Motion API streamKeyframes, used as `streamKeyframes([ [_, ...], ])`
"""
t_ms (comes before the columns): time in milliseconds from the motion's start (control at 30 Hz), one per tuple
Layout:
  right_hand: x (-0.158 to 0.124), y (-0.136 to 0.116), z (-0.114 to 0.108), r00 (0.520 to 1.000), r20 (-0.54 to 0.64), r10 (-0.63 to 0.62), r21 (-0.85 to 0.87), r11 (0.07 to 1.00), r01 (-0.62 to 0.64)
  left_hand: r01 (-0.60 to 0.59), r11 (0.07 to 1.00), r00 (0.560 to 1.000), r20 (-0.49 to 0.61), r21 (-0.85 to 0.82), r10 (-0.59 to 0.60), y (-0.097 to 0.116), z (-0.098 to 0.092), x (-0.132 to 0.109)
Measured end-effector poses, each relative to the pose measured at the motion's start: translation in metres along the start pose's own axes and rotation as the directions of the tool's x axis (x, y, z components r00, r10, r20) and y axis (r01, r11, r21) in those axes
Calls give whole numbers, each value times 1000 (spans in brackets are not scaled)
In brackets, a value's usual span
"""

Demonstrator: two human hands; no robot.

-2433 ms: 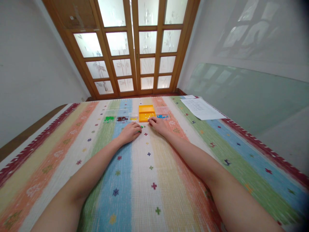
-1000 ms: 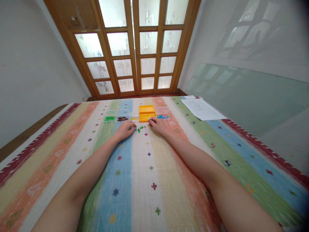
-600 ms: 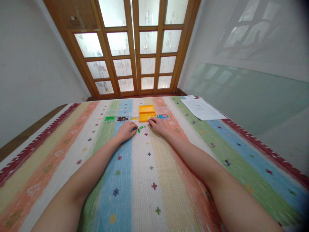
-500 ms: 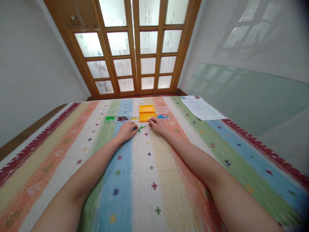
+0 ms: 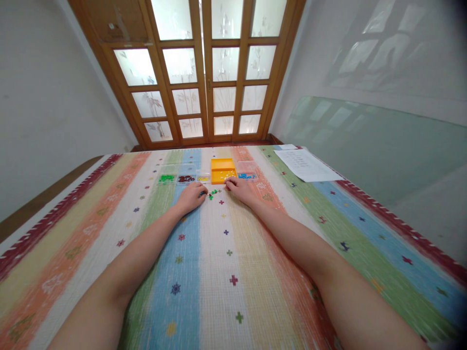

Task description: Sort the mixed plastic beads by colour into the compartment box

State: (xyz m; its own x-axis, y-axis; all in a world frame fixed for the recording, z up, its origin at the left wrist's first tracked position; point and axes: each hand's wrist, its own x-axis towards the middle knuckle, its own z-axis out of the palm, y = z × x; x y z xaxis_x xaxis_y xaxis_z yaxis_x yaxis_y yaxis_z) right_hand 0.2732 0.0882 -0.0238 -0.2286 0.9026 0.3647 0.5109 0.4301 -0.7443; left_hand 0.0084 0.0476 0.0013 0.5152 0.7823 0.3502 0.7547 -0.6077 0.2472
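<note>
My left hand [image 5: 191,197] rests on the tablecloth with its fingers curled together. Something small and dark blue shows at its fingertips, too small to name. Just right of those fingertips lie several small green and dark pieces [image 5: 213,193]. My right hand [image 5: 238,188] is at the near right corner of an open yellow box [image 5: 218,165], its fingers pinched; whatever they hold is hidden. Small white pieces [image 5: 228,175] are scattered in the box's near half.
Left of the yellow box stand clear boxes of green pieces [image 5: 167,179], dark red pieces [image 5: 186,179] and yellow pieces [image 5: 203,179]. Blue pieces [image 5: 247,176] fill another on the right. A printed paper sheet [image 5: 306,165] lies at the back right of the striped tablecloth [image 5: 215,272].
Both hands stay almost in place. The left fingertips have shifted very slightly around the small dark blue thing. The whole view has drifted a touch.
</note>
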Motion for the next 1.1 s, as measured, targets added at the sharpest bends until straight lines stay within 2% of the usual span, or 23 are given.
streamKeyframes([
  [400,-3,-7,-3,1000,17,-18,1,1000,18,41,999,999,-13,26,-41,-2,-1,0],
  [800,-3,-8,-3,1000,19,-18,-4,1000,18,-8,1000,1000,-18,-1,8,-3,1,0],
  [900,-3,-8,-3,1000,23,-16,-3,1000,16,22,997,998,-54,-67,-26,-4,1,1],
  [1000,-3,-8,-3,1000,23,-18,-2,1000,18,116,967,986,-93,-229,-140,-4,3,4],
  [1100,-3,-8,-3,999,17,-29,-4,1000,29,197,824,955,-88,-531,-284,-3,6,9],
])
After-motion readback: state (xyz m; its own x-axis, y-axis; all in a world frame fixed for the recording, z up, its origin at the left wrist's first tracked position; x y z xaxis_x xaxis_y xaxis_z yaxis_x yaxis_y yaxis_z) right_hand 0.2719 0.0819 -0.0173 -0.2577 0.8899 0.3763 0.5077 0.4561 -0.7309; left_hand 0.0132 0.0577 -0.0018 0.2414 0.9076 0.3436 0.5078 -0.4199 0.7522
